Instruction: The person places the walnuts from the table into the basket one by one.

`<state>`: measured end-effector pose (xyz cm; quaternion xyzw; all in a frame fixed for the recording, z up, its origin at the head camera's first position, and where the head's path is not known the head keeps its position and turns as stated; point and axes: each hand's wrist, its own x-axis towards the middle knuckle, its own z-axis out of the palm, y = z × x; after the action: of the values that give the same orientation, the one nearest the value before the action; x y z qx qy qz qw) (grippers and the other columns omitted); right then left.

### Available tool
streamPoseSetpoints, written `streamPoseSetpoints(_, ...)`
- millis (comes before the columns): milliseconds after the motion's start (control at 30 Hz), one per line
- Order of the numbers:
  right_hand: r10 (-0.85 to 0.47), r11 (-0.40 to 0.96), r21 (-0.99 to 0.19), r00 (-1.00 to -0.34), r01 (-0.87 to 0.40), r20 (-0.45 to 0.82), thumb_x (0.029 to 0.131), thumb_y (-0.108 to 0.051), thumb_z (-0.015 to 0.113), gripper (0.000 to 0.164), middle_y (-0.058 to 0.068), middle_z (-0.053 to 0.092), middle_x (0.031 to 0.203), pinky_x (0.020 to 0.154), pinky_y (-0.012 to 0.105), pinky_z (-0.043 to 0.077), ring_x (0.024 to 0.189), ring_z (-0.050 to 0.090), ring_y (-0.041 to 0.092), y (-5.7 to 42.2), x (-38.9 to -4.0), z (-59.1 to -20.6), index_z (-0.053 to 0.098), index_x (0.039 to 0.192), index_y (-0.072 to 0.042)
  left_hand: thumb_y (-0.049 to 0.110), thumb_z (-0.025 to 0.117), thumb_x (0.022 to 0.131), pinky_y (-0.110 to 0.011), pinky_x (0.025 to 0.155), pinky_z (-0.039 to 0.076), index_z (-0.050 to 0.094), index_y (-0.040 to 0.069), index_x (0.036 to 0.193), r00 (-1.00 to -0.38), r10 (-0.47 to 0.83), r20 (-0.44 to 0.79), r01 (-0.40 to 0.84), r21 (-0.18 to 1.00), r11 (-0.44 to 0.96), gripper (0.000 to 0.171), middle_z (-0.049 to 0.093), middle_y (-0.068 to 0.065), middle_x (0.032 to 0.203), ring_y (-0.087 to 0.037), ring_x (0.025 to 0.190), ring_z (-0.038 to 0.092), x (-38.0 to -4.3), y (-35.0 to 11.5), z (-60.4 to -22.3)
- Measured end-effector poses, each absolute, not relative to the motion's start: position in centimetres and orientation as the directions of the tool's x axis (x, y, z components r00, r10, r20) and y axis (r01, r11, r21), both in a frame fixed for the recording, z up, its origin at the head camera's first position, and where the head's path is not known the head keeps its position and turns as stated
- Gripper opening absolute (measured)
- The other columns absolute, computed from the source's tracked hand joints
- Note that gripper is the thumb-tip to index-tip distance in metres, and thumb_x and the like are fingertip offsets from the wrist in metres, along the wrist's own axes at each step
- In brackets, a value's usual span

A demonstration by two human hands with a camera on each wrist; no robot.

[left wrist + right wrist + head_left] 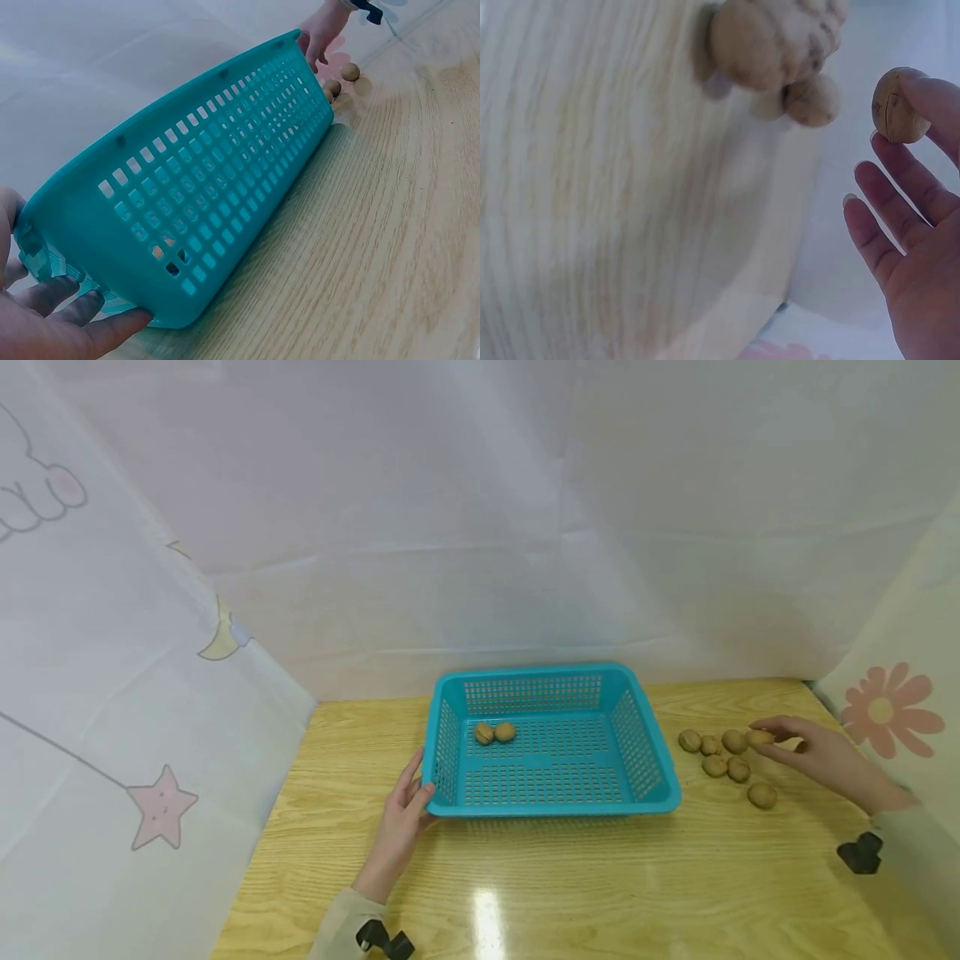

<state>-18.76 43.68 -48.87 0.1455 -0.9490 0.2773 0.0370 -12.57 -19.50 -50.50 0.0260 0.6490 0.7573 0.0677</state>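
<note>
A blue plastic basket [551, 810] with slotted walls stands on the wooden table, and two walnuts [495, 732] lie inside toward its left. My left hand [403, 822] grips the basket's front left corner, thumb over the rim and fingers along the outer wall, as the left wrist view also shows. Off to the right, my right hand [821, 760] pinches a walnut [898, 106] between thumb and fingertip, with the other fingers spread. Several more walnuts [716, 766] lie on the table between that hand and the basket, one of them set apart nearer the front.
The wooden table [570, 893] runs up to a pale cloth backdrop [495, 527] behind the basket. More printed cloth [892, 706] hangs at the right, and another printed sheet [135, 710] at the left.
</note>
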Motion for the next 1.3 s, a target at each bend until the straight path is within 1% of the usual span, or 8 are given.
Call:
streamPoseSetpoints(133, -0.274, 0.800, -0.498, -0.942, -0.336, 0.194, 0.100, -0.017, 0.072, 0.037, 0.003, 0.062, 0.123, 0.068, 0.019, 0.048, 0.096, 0.046, -0.016, 42.4, -18.5, -47.9, 0.065, 0.134, -0.006, 0.018, 0.051, 0.111, -0.053, 0.104, 0.052, 0.018, 0.019, 0.169, -0.990, 0.137, -0.047, -0.068, 0.986, -0.152, 0.066, 0.040, -0.026, 0.160, -0.050, 0.140, 0.047, -12.6, -19.5, -50.5)
streamPoseSetpoints(400, -0.327, 0.783, -0.468, -0.911, -0.410, 0.252, 0.096, -0.009, 0.075, 0.039, 0.010, 0.065, 0.122, 0.069, 0.018, 0.048, 0.096, 0.048, -0.013, 40.0, -18.4, -46.6, 0.067, 0.133, -0.006, 0.018, 0.051, 0.111, -0.049, 0.103, 0.054, 0.018, 0.019, 0.169, -0.989, 0.137, -0.061, -0.082, 0.985, -0.149, 0.067, 0.040, -0.026, 0.160, -0.048, 0.139, 0.048, -12.5, -19.6, -50.4)
streamPoseSetpoints(567, -0.361, 0.766, -0.466, -0.896, -0.443, 0.259, 0.095, -0.011, 0.077, 0.039, 0.004, 0.066, 0.121, 0.071, 0.020, 0.050, 0.096, 0.051, -0.010, 38.1, -18.3, -45.3, 0.068, 0.133, -0.010, 0.017, 0.051, 0.111, -0.050, 0.103, 0.054, 0.017, 0.018, 0.169, -0.989, 0.133, -0.064, -0.084, 0.985, -0.148, 0.067, 0.040, -0.026, 0.160, -0.047, 0.139, 0.049, -12.5, -19.6, -50.3)
streamPoseSetpoints(700, -0.400, 0.739, -0.466, -0.874, -0.486, 0.277, 0.095, -0.009, 0.076, 0.039, 0.000, 0.068, 0.119, 0.073, 0.019, 0.051, 0.096, 0.054, -0.007, 36.5, -18.6, -44.3, 0.068, 0.133, -0.012, 0.017, 0.051, 0.111, -0.053, 0.104, 0.053, 0.017, 0.017, 0.169, -0.989, 0.136, -0.055, -0.076, 0.986, -0.151, 0.067, 0.039, -0.026, 0.161, -0.048, 0.139, 0.048, -12.6, -19.5, -50.3)
streamPoseSetpoints(867, -0.429, 0.714, -0.486, -0.864, -0.503, 0.265, 0.098, -0.012, 0.073, 0.036, -0.004, 0.068, 0.121, 0.076, 0.020, 0.051, 0.097, 0.056, -0.003, 34.8, -19.0, -43.3, 0.067, 0.134, -0.015, 0.017, 0.051, 0.111, -0.051, 0.103, 0.053, 0.020, 0.021, 0.168, -0.989, 0.134, -0.058, -0.078, 0.985, -0.151, 0.066, 0.041, -0.026, 0.160, -0.047, 0.139, 0.049, -12.6, -19.5, -50.4)
streamPoseSetpoints(1033, -0.450, 0.710, -0.492, -0.862, -0.503, 0.232, 0.101, -0.016, 0.070, 0.034, -0.006, 0.067, 0.123, 0.078, 0.024, 0.053, 0.099, 0.055, -0.003, 33.3, -19.4, -42.2, 0.067, 0.135, -0.017, 0.018, 0.051, 0.111, -0.051, 0.103, 0.053, 0.019, 0.019, 0.168, -0.989, 0.135, -0.059, -0.079, 0.986, -0.148, 0.066, 0.040, -0.026, 0.160, -0.047, 0.139, 0.049, -12.6, -19.6, -50.5)
streamPoseSetpoints(1200, -0.467, 0.699, -0.498, -0.855, -0.513, 0.226, 0.102, -0.019, 0.070, 0.034, -0.007, 0.068, 0.118, 0.080, 0.026, 0.053, 0.099, 0.057, 0.000, 31.8, -20.1, -41.5, 0.067, 0.135, -0.015, 0.019, 0.052, 0.111, -0.053, 0.104, 0.052, 0.019, 0.021, 0.168, -0.989, 0.139, -0.060, -0.081, 0.986, -0.148, 0.066, 0.039, -0.026, 0.160, -0.047, 0.139, 0.048, -12.6, -19.6, -50.5)
streamPoseSetpoints(1300, -0.486, 0.684, -0.503, -0.844, -0.528, 0.226, 0.101, -0.019, 0.070, 0.034, -0.007, 0.069, 0.119, 0.081, 0.028, 0.054, 0.100, 0.059, 0.002, 30.8, -20.7, -41.2, 0.068, 0.135, -0.013, 0.019, 0.052, 0.111, -0.053, 0.105, 0.052, 0.019, 0.021, 0.168, -0.988, 0.138, -0.063, -0.084, 0.986, -0.147, 0.066, 0.040, -0.026, 0.160, -0.047, 0.139, 0.049, -12.6, -19.6, -50.6)
